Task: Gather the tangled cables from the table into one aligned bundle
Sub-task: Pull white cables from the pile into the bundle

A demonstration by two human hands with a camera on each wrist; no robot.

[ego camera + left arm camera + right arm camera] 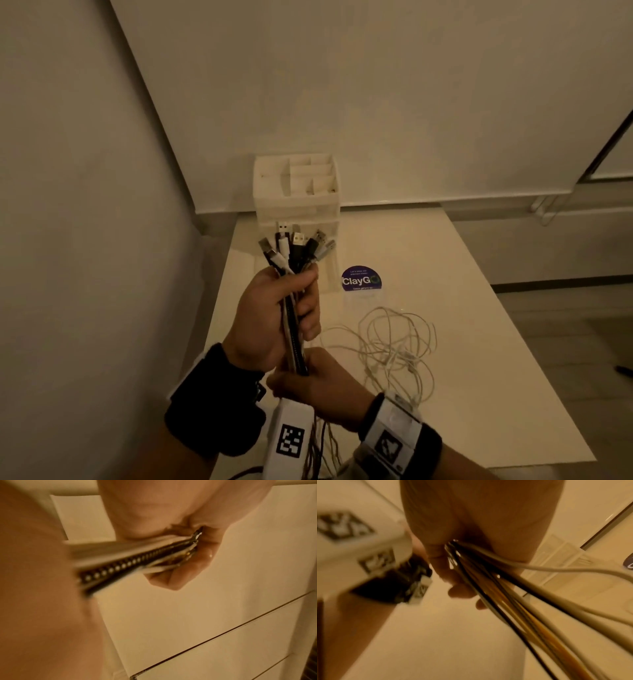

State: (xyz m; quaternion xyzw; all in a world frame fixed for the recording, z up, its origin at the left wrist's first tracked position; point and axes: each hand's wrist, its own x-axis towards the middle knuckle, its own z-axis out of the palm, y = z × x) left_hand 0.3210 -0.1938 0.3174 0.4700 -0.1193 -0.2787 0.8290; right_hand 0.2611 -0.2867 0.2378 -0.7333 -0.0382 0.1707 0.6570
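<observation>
I see the cable bundle (pixel 293 329) held upright above the near left part of the white desk (pixel 479 308). My left hand (pixel 274 315) is wrapped around it just below the plugs, fingers curled over the front and thumb side toward me. My right hand (pixel 318 380) grips the same bundle directly beneath, touching the left hand's heel. Both hands are closed tight on the cables.

The bundle mixes black, white and grey leads, plus one braided black-and-white cable that stands out clearly in the left wrist view (pixel 137 559). At the top, the USB plugs (pixel 296 245) fan out roughly level with each other, metal ends pointing up and away from me. Below my right hand the strands hang loose toward the bottom edge of the head view; the right wrist view shows them spreading apart as black, white and orange-brown lines (pixel 513 601).

On the desk to the right of my hands lies a loose tangle of thin white cable (pixel 397 346), several overlapping loops, not in either hand. Behind the plugs stands a white compartment organizer (pixel 294 192) against the wall, and beside it a round dark ClayGo sticker (pixel 361 279) on the desk
</observation>
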